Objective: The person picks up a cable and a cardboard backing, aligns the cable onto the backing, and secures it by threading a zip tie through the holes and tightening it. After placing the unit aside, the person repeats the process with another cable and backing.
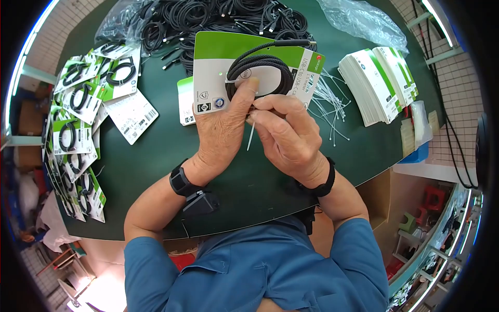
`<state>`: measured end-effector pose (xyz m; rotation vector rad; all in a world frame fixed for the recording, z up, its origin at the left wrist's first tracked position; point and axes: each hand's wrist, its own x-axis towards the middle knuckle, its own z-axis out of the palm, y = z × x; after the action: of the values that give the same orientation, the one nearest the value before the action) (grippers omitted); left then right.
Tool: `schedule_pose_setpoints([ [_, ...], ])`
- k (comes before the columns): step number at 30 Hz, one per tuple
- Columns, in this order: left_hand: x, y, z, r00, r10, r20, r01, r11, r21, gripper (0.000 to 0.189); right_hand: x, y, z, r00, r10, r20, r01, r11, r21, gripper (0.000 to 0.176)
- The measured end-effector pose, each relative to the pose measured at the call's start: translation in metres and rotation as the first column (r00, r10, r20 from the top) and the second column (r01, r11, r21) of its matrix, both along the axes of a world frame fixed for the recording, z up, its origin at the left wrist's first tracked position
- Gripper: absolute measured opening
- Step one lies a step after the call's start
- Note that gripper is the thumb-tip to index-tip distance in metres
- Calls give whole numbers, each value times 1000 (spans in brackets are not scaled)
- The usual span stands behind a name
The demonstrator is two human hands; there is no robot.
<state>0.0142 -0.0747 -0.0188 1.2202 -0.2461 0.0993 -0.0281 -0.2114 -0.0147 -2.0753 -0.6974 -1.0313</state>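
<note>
See the black cable (285,78) coiled against the green-and-white card (210,78), held up over the worktop (166,151), left hand (221,130) pinching both with thumb on the coil and fingers hidden behind, right hand (291,135) with fingertips pinched around a thin white tie (251,136) at the coil's lower edge. Expect, judging by looks, a light, springy, grippy braid on thin, crease-prone card; best grip coil and card together, clear of the metal plug (312,43). Beyond, to the right, loose white ties (332,104) and a card stack (369,86).
</note>
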Motion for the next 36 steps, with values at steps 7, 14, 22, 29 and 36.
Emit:
schedule_pose_setpoints([
  [7,-3,-1,5,999,-25,-42,23,999,-38,28,4,-3,5,997,-74,-33,74,997,-17,28],
  [14,-4,4,2,988,-87,-128,69,988,-138,34,5,-5,0,998,-63,-29,62,998,-30,28],
  [22,-4,8,6,990,-100,-97,98,995,-21,39,-2,-6,5,999,-50,-20,49,999,-23,29],
  [29,-6,8,17,994,-38,-100,34,999,-42,38,-9,2,8,1000,4,9,-4,1000,11,34],
  [36,-2,7,17,997,5,-77,-8,999,-39,38,-10,3,7,999,28,31,-29,998,50,33],
])
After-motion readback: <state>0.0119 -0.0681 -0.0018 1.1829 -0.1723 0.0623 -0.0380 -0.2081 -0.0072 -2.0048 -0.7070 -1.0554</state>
